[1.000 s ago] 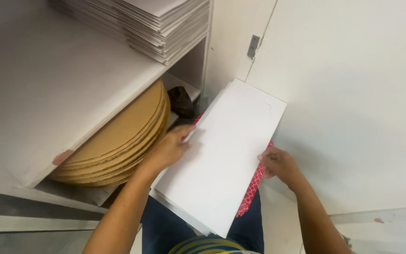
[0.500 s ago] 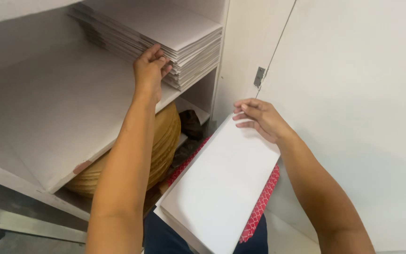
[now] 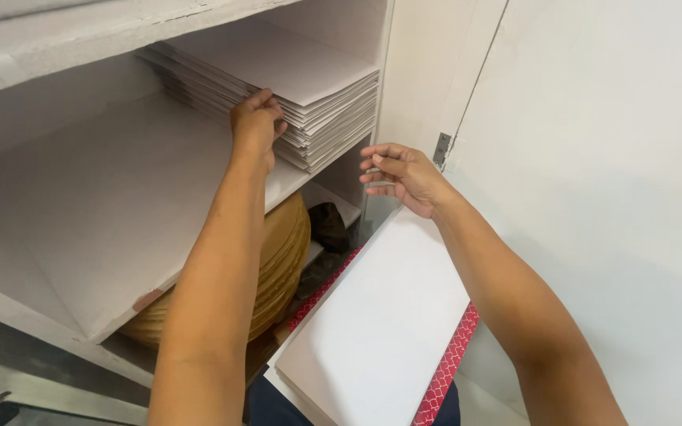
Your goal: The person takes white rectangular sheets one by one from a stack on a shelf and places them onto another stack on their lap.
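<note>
With flat sheets (image 3: 380, 331) lying near me, my left hand (image 3: 256, 122) is pinching the far stack (image 3: 294, 87); my right hand (image 3: 400, 173) is hovering, fingers loosely spread, holding nothing.

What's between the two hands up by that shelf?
In the head view, only the corner of the white sheet stack and the shelf edge lie between the left hand and right hand.
</note>
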